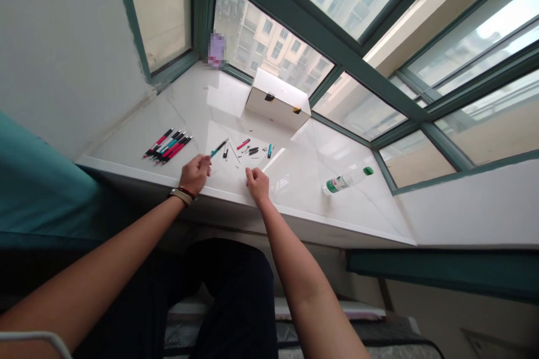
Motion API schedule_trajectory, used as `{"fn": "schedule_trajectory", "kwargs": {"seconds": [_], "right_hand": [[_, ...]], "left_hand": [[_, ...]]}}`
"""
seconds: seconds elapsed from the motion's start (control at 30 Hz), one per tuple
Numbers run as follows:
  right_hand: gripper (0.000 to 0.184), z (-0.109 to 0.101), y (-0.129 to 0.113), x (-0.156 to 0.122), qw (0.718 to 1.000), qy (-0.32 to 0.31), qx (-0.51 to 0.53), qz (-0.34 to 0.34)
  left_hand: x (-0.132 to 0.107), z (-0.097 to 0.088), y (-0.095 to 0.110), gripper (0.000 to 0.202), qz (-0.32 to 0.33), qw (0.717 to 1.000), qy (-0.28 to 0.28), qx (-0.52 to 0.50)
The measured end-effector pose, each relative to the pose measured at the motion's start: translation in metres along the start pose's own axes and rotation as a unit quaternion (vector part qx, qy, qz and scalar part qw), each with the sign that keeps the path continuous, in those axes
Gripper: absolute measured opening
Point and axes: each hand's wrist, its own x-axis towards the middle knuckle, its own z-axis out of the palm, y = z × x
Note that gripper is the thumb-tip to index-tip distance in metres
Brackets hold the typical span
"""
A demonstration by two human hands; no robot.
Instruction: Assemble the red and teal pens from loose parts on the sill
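**Q:** Writing?
**A:** Green label on the green-capped water bottle (347, 180), too small to read.
**Q:** Layout?
**A:** White stone windowsill (126, 148), white box (273, 100) at back. Pink and teal pens (167, 146) lie in a row at left, loose pen parts (248, 150) mid-sill.
**Q:** Grip?
**A:** Left hand (195, 175) seems pinched on a teal pen (219, 148), tip off the sill's front area. Right hand (256, 185) curled, resting near the parts; can't tell if it holds anything.
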Motion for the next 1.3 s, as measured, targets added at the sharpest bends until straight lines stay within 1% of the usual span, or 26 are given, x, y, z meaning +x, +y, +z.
{"fn": "schedule_trajectory", "kwargs": {"seconds": [0.03,0.07,0.13,0.17,0.27,0.33,0.43,0.53,0.63,0.73,0.83,0.9,1.0,1.17,1.23,1.3], "right_hand": [[0.042,0.001,0.000,0.000,1.000,0.000,-0.014,-0.005],[0.041,0.001,0.001,0.001,1.000,0.002,-0.025,-0.008],[0.038,0.002,0.002,0.001,0.999,0.005,-0.037,-0.011],[0.038,0.002,0.002,0.002,0.999,0.006,-0.041,-0.011],[0.036,0.002,0.003,0.002,0.999,0.009,-0.047,-0.014],[0.035,0.003,0.003,0.002,0.999,0.012,-0.049,-0.018],[0.035,0.004,0.003,0.002,0.998,0.016,-0.050,-0.022],[0.035,0.004,0.003,0.002,0.999,0.015,-0.048,-0.019],[0.034,0.003,0.004,0.002,1.000,0.023,-0.003,0.005],[0.036,0.001,0.005,0.002,0.995,0.068,0.058,0.043],[0.039,-0.001,0.005,0.001,0.992,0.096,0.060,0.061],[0.040,-0.001,0.005,0.002,0.992,0.093,0.053,0.061],[0.039,-0.001,0.005,0.003,0.994,0.083,0.046,0.056],[0.036,0.001,0.007,0.002,0.997,0.059,0.016,0.044],[0.033,0.001,0.007,0.001,0.998,0.058,0.014,0.037],[0.027,0.001,0.005,0.002,0.999,0.049,0.008,0.015]], "left_hand": [[0.004,-0.001,-0.003,0.048,-0.038,0.996,0.026,-0.080],[0.008,-0.002,-0.006,0.050,-0.072,0.985,0.042,-0.148],[0.014,-0.004,-0.011,0.049,-0.115,0.962,0.055,-0.241],[0.016,-0.004,-0.013,0.047,-0.122,0.956,0.056,-0.262],[0.018,-0.006,-0.016,0.038,-0.131,0.949,0.051,-0.281],[0.019,-0.008,-0.016,0.034,-0.140,0.943,0.033,-0.300],[0.019,-0.009,-0.015,0.032,-0.136,0.930,0.005,-0.341],[0.019,-0.009,-0.014,0.032,-0.134,0.921,0.005,-0.366],[0.019,-0.009,-0.014,0.033,-0.139,0.919,0.007,-0.368],[0.020,-0.008,-0.016,0.035,-0.138,0.923,0.015,-0.358],[0.022,-0.008,-0.020,0.036,-0.152,0.922,0.035,-0.355],[0.023,-0.008,-0.021,0.037,-0.154,0.925,0.036,-0.347],[0.021,-0.009,-0.020,0.037,-0.143,0.939,0.019,-0.313],[0.015,-0.010,-0.008,0.039,-0.118,0.963,-0.005,-0.242],[0.013,-0.010,-0.003,0.038,-0.107,0.971,-0.012,-0.212],[0.012,-0.011,0.002,0.037,-0.109,0.977,-0.016,-0.185]]}}
